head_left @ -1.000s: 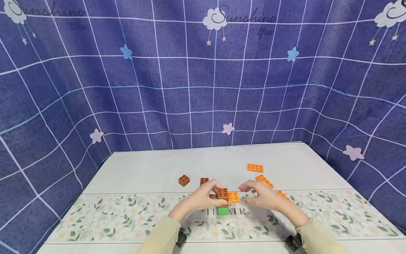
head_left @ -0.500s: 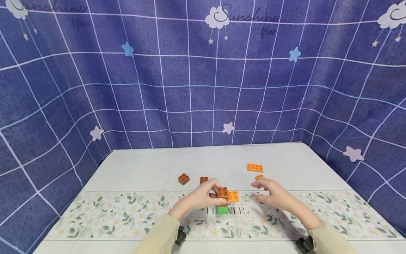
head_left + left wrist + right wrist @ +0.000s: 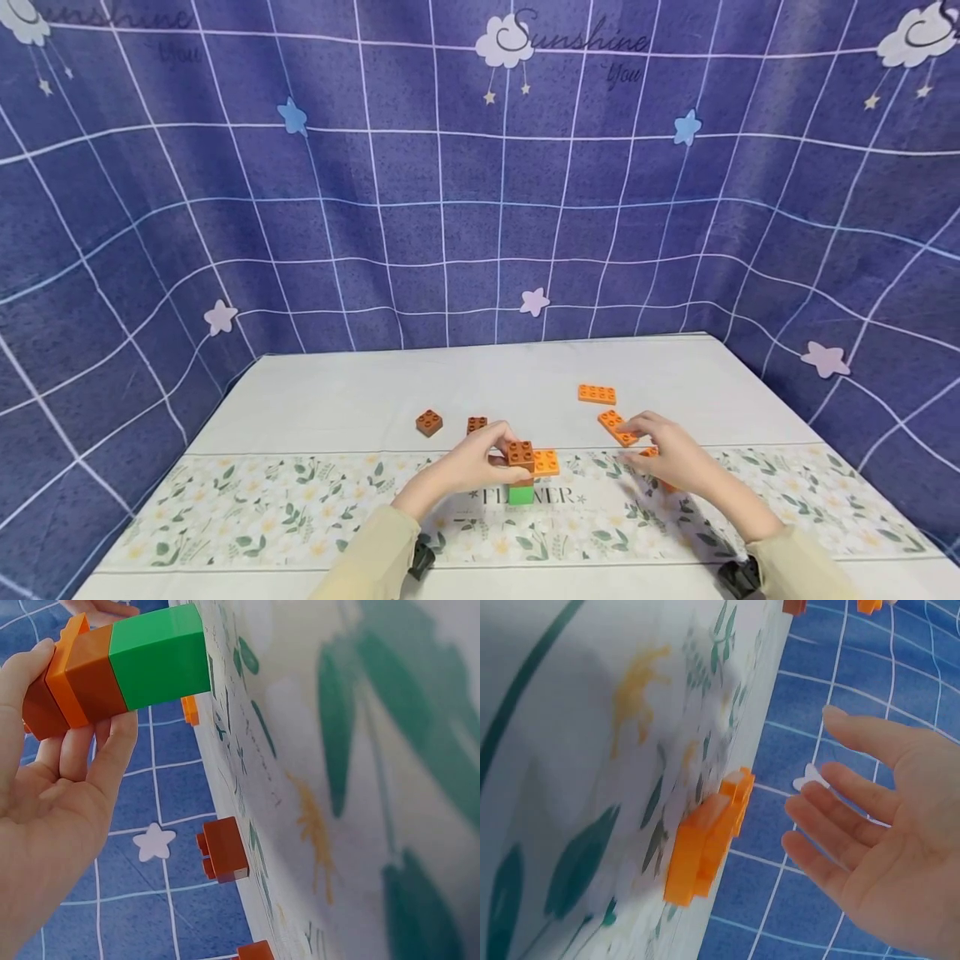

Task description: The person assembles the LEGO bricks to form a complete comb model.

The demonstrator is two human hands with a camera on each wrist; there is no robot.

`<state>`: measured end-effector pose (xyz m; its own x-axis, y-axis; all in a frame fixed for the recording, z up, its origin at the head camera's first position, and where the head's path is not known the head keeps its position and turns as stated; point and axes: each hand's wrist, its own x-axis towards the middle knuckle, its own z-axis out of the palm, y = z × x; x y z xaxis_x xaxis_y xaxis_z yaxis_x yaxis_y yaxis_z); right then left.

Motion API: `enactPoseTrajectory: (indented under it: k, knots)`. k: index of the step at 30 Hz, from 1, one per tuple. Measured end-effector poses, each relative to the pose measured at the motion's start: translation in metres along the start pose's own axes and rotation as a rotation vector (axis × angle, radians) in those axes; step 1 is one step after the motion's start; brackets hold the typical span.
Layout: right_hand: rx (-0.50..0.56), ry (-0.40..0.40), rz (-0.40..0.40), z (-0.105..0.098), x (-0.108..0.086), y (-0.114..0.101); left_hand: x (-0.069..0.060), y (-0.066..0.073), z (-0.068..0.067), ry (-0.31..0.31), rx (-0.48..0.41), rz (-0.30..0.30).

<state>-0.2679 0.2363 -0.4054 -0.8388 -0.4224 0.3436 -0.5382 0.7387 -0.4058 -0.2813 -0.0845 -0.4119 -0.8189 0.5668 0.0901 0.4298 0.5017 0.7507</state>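
Observation:
My left hand (image 3: 476,462) holds a stack of toy building bricks (image 3: 97,671) between thumb and fingers. Green is the bottom brick (image 3: 161,656); above it come a brown brick, a thin orange brick jutting out to one side, and a brown brick (image 3: 521,452) on top. Whether the stack's base touches the table cannot be told. My right hand (image 3: 667,454) hovers, fingers spread and nothing held, over an orange brick (image 3: 651,452) that it partly hides. Just beyond its fingertips lies another flat orange brick (image 3: 613,425). The right wrist view shows the palm apart from the orange bricks (image 3: 694,859).
Farther back on the table lies a flat orange brick (image 3: 597,394). Two brown bricks rest behind the left hand, one in full view (image 3: 429,422) and one partly covered (image 3: 477,425). A floral runner (image 3: 262,517) crosses the white table; a blue curtain (image 3: 465,167) hangs behind.
My right hand has moved away from the stack to the right and now hovers over the orange bricks. The left hand keeps its grip on the stack in the same place.

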Motion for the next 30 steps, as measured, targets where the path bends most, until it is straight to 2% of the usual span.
enactPoseTrajectory:
  k: [5, 15, 30]
  knots:
    - [-0.037, 0.013, -0.004, -0.004, -0.004, 0.005, 0.0, -0.001, 0.0, 0.001, -0.014, 0.004]
    - [-0.046, 0.011, 0.076, -0.009, -0.011, 0.013, 0.0, -0.001, 0.0, 0.002, -0.015, -0.008]
    - [-0.073, -0.055, 0.294, -0.009, -0.02, 0.021, 0.0, -0.001, 0.0, -0.008, -0.035, -0.001]
